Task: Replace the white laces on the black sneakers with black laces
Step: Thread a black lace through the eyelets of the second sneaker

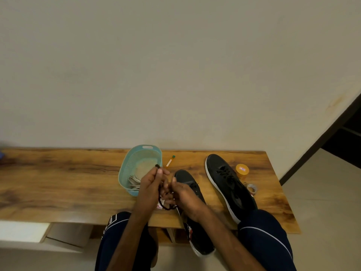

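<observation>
Left hand (150, 184): raised above the desk (58, 182) at lower centre of the frame, thumb and fingers pinching one end of the black lace (166, 207).
Right hand (187, 196): touching the left, fingers curled on the same lace; the exact grip is hidden where the fingers overlap.
Black lace: hangs in a loop below both hands; its far end cannot be made out.
Near sneaker (185, 178): toe on the desk, middle covered by the right hand, heel overhanging the front edge.
Far sneaker (224, 178): to the right, black-laced, heel hidden behind a knee.
Basket (122, 169): teal, left of the hands, partly covered by them.
White laces (133, 182): bundled in the basket's near end.
</observation>
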Action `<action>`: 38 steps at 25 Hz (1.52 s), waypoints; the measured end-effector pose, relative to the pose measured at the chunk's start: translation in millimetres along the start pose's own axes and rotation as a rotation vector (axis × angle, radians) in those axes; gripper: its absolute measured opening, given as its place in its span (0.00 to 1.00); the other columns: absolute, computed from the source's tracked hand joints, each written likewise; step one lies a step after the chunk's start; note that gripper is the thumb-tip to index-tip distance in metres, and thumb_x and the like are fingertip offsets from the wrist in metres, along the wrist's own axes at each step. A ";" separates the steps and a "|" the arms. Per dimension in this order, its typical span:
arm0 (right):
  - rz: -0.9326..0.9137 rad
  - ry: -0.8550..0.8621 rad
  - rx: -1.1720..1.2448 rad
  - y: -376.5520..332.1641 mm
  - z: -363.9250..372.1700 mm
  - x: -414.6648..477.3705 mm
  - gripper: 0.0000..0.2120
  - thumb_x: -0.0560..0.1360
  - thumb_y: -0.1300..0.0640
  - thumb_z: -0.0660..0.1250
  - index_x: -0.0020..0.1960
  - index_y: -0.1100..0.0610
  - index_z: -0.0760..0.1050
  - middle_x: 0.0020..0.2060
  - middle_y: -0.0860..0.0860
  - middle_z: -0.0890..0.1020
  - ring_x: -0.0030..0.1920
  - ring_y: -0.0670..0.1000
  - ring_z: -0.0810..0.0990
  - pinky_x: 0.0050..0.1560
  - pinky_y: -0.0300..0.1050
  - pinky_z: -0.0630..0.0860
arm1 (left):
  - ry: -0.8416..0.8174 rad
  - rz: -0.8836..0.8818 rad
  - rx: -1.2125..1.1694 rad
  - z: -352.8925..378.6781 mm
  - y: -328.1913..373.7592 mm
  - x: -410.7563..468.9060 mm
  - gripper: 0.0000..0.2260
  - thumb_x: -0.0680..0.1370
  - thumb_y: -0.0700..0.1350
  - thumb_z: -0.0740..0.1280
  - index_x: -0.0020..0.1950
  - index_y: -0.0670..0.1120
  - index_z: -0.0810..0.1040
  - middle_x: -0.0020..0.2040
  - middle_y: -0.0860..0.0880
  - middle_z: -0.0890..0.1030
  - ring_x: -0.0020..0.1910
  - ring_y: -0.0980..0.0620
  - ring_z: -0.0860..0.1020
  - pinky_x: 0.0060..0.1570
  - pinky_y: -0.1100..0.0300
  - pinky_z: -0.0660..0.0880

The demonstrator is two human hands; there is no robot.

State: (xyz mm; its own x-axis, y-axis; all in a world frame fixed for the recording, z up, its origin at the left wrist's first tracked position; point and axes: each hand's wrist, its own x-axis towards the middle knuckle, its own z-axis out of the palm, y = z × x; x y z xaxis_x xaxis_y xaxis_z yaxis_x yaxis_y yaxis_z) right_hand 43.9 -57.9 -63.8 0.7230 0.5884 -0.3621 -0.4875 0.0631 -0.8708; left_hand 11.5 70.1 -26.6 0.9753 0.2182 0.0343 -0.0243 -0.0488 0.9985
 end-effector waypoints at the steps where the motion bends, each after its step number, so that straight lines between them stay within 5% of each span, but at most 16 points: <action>1: 0.020 0.004 0.145 -3.4 -2.1 2.2 0.25 0.85 0.43 0.50 0.57 0.57 0.80 0.43 0.52 0.83 0.43 0.48 0.80 0.46 0.43 0.78 | -0.092 -0.010 0.070 -0.2 -2.6 -3.0 0.12 0.85 0.42 0.56 0.50 0.37 0.77 0.35 0.45 0.77 0.33 0.51 0.76 0.34 0.58 0.75; 3: 0.021 -0.049 0.398 -10.4 -9.3 5.7 0.28 0.84 0.42 0.49 0.65 0.62 0.77 0.47 0.55 0.85 0.46 0.51 0.82 0.44 0.45 0.80 | -0.313 -0.059 0.272 -3.9 -12.4 -6.8 0.11 0.84 0.39 0.58 0.48 0.35 0.76 0.34 0.45 0.75 0.33 0.52 0.73 0.36 0.54 0.71; 6: -0.083 -0.003 0.573 -23.3 -28.4 7.9 0.20 0.83 0.48 0.56 0.64 0.60 0.78 0.51 0.55 0.85 0.47 0.50 0.84 0.48 0.48 0.81 | -0.517 -0.178 0.755 -11.0 -25.4 -8.3 0.11 0.84 0.41 0.59 0.45 0.45 0.78 0.34 0.52 0.75 0.32 0.57 0.72 0.38 0.58 0.70; 10: -0.182 0.241 0.687 -36.0 -61.8 8.6 0.13 0.83 0.51 0.58 0.54 0.58 0.78 0.35 0.50 0.79 0.35 0.48 0.78 0.46 0.48 0.79 | -0.377 -0.369 1.013 -16.2 -30.5 -6.8 0.10 0.82 0.41 0.59 0.48 0.49 0.80 0.43 0.52 0.80 0.45 0.52 0.80 0.49 0.56 0.75; 15: -0.219 0.399 0.675 -43.8 -95.2 7.5 0.13 0.84 0.53 0.57 0.51 0.58 0.77 0.34 0.50 0.77 0.32 0.48 0.75 0.43 0.46 0.75 | -0.163 -0.377 1.223 -12.9 -28.0 -5.5 0.10 0.83 0.45 0.57 0.55 0.47 0.78 0.54 0.47 0.81 0.53 0.47 0.80 0.51 0.54 0.75; 18: -0.178 0.420 0.459 -39.5 -89.9 5.5 0.13 0.84 0.53 0.58 0.54 0.59 0.78 0.34 0.50 0.76 0.29 0.46 0.72 0.39 0.44 0.74 | 0.077 -0.237 1.061 -9.1 -23.4 -5.3 0.09 0.83 0.43 0.57 0.56 0.45 0.77 0.51 0.47 0.82 0.49 0.48 0.79 0.45 0.54 0.73; 21: -0.200 0.350 0.311 -33.3 -73.6 1.1 0.15 0.84 0.53 0.57 0.56 0.60 0.79 0.31 0.49 0.73 0.28 0.45 0.67 0.36 0.42 0.72 | 0.245 -0.040 0.737 -6.5 -21.0 0.0 0.11 0.82 0.36 0.59 0.62 0.43 0.76 0.57 0.49 0.79 0.55 0.52 0.75 0.54 0.54 0.73; 24: -0.186 0.283 -0.022 -27.0 -51.6 -5.3 0.16 0.85 0.52 0.56 0.57 0.59 0.79 0.30 0.46 0.72 0.29 0.44 0.68 0.35 0.38 0.70 | 0.153 -0.093 0.392 3.0 -21.5 0.1 0.13 0.83 0.37 0.58 0.64 0.44 0.77 0.59 0.53 0.79 0.60 0.50 0.76 0.61 0.54 0.73; 27: -0.194 0.131 -0.391 -11.1 -22.0 -14.3 0.12 0.84 0.53 0.59 0.50 0.54 0.80 0.32 0.45 0.76 0.34 0.43 0.75 0.38 0.37 0.73 | -0.074 -0.375 0.027 12.6 -18.0 0.5 0.19 0.85 0.53 0.54 0.55 0.47 0.83 0.50 0.46 0.86 0.53 0.49 0.83 0.49 0.59 0.78; 29: -0.217 0.041 -0.529 2.1 -5.2 -20.4 0.10 0.83 0.55 0.61 0.47 0.48 0.78 0.34 0.44 0.79 0.37 0.42 0.78 0.43 0.40 0.74 | -0.079 -0.466 -0.083 13.3 -16.5 3.5 0.20 0.84 0.55 0.56 0.55 0.45 0.83 0.49 0.46 0.86 0.49 0.49 0.85 0.41 0.58 0.79; 32: -0.233 0.054 -0.583 12.3 1.6 -26.3 0.09 0.83 0.56 0.61 0.50 0.47 0.78 0.34 0.45 0.81 0.37 0.43 0.79 0.46 0.41 0.75 | 0.032 -0.443 -0.128 13.2 -17.6 7.1 0.16 0.84 0.50 0.59 0.53 0.41 0.82 0.45 0.46 0.86 0.42 0.50 0.83 0.35 0.61 0.77; 38: -0.179 0.101 -0.623 17.5 -10.2 -28.1 0.09 0.83 0.54 0.61 0.51 0.53 0.79 0.35 0.47 0.82 0.38 0.43 0.79 0.45 0.41 0.73 | 0.093 -0.351 -0.211 14.0 -18.4 8.4 0.16 0.85 0.47 0.57 0.56 0.38 0.80 0.41 0.45 0.83 0.37 0.51 0.80 0.43 0.56 0.79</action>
State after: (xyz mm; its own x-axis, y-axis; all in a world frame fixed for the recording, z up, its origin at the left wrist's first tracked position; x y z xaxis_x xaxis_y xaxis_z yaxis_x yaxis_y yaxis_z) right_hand 20.1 -81.5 -72.2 0.8238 0.5318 -0.1963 -0.0019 -0.3437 -0.9391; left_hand 23.2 59.2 -45.3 0.9085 0.2735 -0.3160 0.2525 0.2432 0.9365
